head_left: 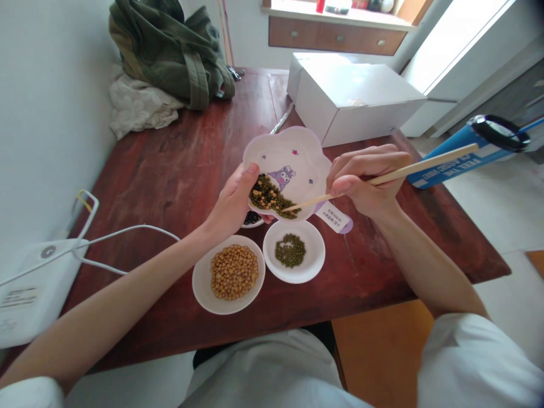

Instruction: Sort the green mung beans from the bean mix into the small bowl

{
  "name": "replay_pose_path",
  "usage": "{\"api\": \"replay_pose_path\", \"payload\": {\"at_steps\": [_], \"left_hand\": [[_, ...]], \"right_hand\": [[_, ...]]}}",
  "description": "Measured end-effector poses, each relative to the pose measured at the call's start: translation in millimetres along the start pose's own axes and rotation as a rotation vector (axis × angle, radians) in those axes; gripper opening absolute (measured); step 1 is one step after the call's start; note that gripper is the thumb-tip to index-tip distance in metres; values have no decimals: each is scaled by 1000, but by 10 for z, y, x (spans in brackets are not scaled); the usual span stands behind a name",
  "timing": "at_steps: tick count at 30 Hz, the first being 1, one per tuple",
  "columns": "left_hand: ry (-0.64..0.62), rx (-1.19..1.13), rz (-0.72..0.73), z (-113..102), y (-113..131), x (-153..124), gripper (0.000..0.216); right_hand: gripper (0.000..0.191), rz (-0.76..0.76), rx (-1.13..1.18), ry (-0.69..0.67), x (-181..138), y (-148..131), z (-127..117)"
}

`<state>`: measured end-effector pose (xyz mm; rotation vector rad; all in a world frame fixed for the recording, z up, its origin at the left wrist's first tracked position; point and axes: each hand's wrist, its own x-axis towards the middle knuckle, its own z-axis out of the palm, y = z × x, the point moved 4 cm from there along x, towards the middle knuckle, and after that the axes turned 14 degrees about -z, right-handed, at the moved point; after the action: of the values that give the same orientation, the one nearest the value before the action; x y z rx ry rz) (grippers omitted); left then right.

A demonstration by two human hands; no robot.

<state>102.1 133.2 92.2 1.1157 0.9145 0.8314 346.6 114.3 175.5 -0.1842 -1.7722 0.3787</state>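
Observation:
My left hand (233, 199) grips the near left rim of a flower-shaped white plate (293, 153) with a cartoon print, tilted toward me. Mixed green and yellow beans (267, 195) are piled at its low edge. My right hand (364, 177) holds wooden chopsticks (408, 170), their tips resting in the bean pile. Below the plate stand a white dish of yellow beans (232, 272) and a white dish of green beans (293, 250). A third dish with dark beans (252, 218) is mostly hidden under the plate.
A white box (352, 99) sits at the back right of the dark red wooden table (170, 170). A green bag (170, 51) on pale cloth lies at the back left. A white device (29, 283) with a cable stands at the left edge. A blue tube (467, 156) juts in from the right.

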Motion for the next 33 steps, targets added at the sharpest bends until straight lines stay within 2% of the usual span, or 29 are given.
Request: {"api": "replay_pose_path", "payload": {"at_steps": [6,11,16,24,30,33], "left_hand": [[-44,-18,7,9,15,21,78],[-41,-15,20,12,9,26,80],[-50,-10,21,25,25,16,76],[-33,-8,62,31,43,29,73],[-42,-23,20,57,43,-15,75],[-60,-43,-6,72,44,-37,76]], "right_hand": [[54,33,-12,23,-63,100,-70],[53,41,79,148,-8,93,-49],[61,99,111,259,-38,156,-89],[77,129,-10,257,-122,368,-230],[79,178,-117,333,-53,187,-194],[83,194,-176,318,-7,96,-200]]}}
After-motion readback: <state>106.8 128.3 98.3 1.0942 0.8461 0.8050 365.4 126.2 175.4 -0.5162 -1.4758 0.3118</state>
